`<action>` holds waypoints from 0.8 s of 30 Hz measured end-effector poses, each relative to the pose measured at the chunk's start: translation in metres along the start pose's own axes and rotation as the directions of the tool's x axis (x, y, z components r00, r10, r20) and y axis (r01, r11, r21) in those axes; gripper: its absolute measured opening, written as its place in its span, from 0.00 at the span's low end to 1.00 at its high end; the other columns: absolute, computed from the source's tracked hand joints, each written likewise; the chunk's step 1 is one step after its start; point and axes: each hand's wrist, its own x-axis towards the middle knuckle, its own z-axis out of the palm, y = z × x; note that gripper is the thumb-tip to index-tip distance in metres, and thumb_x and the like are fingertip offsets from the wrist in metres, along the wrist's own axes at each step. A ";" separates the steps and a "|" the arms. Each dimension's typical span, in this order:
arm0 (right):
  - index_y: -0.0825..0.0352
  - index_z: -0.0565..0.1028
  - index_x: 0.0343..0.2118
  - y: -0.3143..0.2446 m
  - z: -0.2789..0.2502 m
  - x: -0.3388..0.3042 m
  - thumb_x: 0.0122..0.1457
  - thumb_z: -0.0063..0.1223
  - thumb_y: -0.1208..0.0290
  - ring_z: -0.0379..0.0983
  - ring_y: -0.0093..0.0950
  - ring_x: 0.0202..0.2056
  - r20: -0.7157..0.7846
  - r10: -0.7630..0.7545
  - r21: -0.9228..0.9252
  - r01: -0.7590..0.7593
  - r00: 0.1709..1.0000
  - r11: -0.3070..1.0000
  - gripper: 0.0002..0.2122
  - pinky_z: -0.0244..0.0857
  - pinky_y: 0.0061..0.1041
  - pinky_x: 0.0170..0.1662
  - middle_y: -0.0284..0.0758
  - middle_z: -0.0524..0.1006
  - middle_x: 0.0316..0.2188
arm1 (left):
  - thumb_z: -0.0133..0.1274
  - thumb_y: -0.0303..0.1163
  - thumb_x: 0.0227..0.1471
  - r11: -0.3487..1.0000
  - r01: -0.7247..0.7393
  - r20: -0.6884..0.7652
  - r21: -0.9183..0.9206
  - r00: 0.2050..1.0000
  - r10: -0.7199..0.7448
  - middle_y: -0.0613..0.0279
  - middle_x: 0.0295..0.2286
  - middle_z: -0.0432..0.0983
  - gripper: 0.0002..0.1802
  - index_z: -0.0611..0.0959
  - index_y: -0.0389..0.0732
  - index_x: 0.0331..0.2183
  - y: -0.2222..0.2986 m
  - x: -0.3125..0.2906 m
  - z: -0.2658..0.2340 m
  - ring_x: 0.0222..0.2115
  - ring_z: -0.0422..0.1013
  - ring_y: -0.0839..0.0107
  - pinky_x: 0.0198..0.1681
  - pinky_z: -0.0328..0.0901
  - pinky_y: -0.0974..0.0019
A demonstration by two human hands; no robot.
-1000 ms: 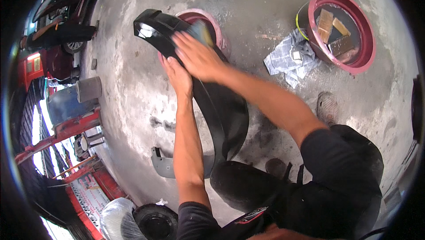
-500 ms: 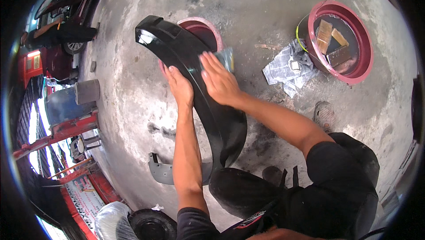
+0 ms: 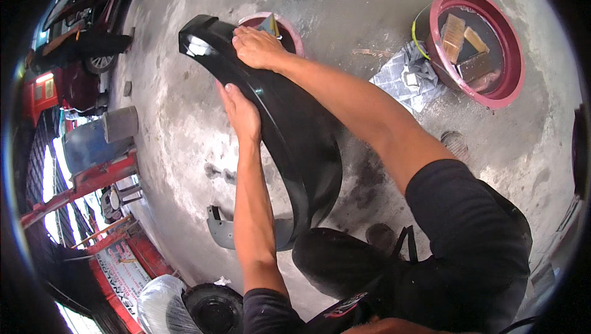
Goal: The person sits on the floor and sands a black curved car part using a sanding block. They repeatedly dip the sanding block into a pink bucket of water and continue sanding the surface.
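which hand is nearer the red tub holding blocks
Right. The right hand, on the black fender, is left of the tub; the left hand, at the fender's edge, is farther away.

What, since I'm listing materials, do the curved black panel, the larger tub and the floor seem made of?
The black panel: probably moulded plastic, though painted metal is possible; glossy, with bright reflections.
The larger tub: likely plastic, slightly shiny, with one even reddish colour and a thick rim.
The floor: seemingly bare concrete, mottled grey and patchy.
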 end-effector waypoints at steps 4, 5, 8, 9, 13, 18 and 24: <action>0.77 0.63 0.64 -0.029 0.008 -0.164 0.69 0.44 0.68 0.57 0.49 0.68 -0.181 -0.211 -0.006 0.213 0.961 0.977 0.24 0.51 0.43 0.70 0.54 0.62 0.66 | 0.34 0.52 0.71 0.993 0.052 -0.078 0.102 0.996 -0.044 0.38 0.65 0.58 0.39 0.61 0.26 0.65 -0.016 -0.009 -0.021 0.67 0.54 0.50 0.70 0.46 0.60; 0.77 0.60 0.66 -0.031 0.002 -0.230 0.67 0.47 0.73 0.52 0.51 0.70 -0.158 -0.176 -0.031 0.173 0.972 0.984 0.26 0.49 0.45 0.71 0.53 0.59 0.68 | 0.33 0.52 0.71 0.994 0.053 -0.069 0.092 0.997 -0.046 0.38 0.65 0.58 0.39 0.61 0.26 0.65 -0.009 -0.007 -0.013 0.67 0.54 0.50 0.70 0.46 0.60; 0.79 0.60 0.66 -0.013 0.022 -0.299 0.65 0.48 0.76 0.51 0.52 0.70 -0.112 -0.217 -0.019 0.217 0.970 0.976 0.27 0.47 0.46 0.71 0.54 0.58 0.68 | 0.32 0.52 0.71 0.997 0.024 -0.043 0.075 0.999 -0.020 0.38 0.65 0.57 0.39 0.61 0.26 0.65 0.002 -0.003 -0.016 0.68 0.53 0.49 0.70 0.45 0.60; 0.80 0.60 0.65 -0.012 0.022 -0.302 0.65 0.48 0.76 0.51 0.52 0.70 -0.115 -0.225 -0.015 0.225 0.968 0.974 0.27 0.47 0.47 0.71 0.55 0.58 0.68 | 0.32 0.53 0.71 0.998 0.013 -0.026 0.059 1.000 -0.012 0.37 0.65 0.57 0.39 0.61 0.26 0.65 0.003 -0.005 -0.014 0.68 0.53 0.49 0.70 0.45 0.60; 0.75 0.64 0.64 -0.022 0.016 -0.072 0.71 0.39 0.62 0.56 0.45 0.69 -0.184 -0.335 -0.033 0.335 0.924 0.942 0.25 0.49 0.40 0.71 0.51 0.64 0.66 | 0.32 0.53 0.71 0.999 -0.029 -0.023 0.028 0.999 0.030 0.37 0.65 0.58 0.40 0.61 0.26 0.65 -0.008 -0.001 -0.010 0.68 0.53 0.50 0.70 0.44 0.60; 0.76 0.63 0.65 -0.035 0.026 -0.118 0.71 0.39 0.65 0.56 0.45 0.69 -0.139 -0.285 -0.004 0.288 0.948 0.958 0.25 0.50 0.39 0.71 0.51 0.62 0.67 | 0.31 0.43 0.71 0.991 0.107 -0.008 0.076 0.994 -0.106 0.40 0.68 0.51 0.34 0.58 0.28 0.67 0.009 -0.007 -0.023 0.70 0.47 0.50 0.71 0.43 0.59; 0.80 0.64 0.63 -0.025 0.053 -0.395 0.66 0.48 0.72 0.53 0.56 0.69 -0.061 -0.139 -0.056 0.135 0.988 0.989 0.25 0.50 0.50 0.70 0.58 0.61 0.65 | 0.30 0.47 0.70 0.993 0.069 -0.020 0.100 0.998 -0.067 0.36 0.65 0.57 0.36 0.62 0.26 0.65 0.012 -0.005 -0.014 0.67 0.53 0.46 0.69 0.47 0.57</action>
